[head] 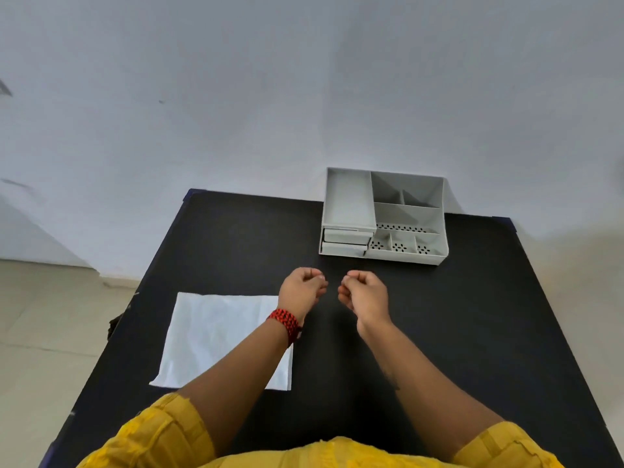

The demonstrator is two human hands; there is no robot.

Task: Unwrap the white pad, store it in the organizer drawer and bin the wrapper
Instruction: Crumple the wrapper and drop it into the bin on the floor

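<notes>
A flat white wrapped pad [216, 336] lies on the left part of the black table [472, 315], its right edge under my left forearm. Above the table's middle, my left hand [302, 290] and my right hand [364, 293] hover close together, both curled into loose fists with nothing visible in them. A grey desk organizer [383, 216] stands at the back right of the table. Its two small drawers [346, 241] at the front left are pushed in. No bin is in view.
A pale wall rises right behind the table and organizer. Tiled floor [44, 332] shows past the table's left edge. A red and black thread band [287, 322] circles my left wrist. Yellow sleeves fill the bottom of the view.
</notes>
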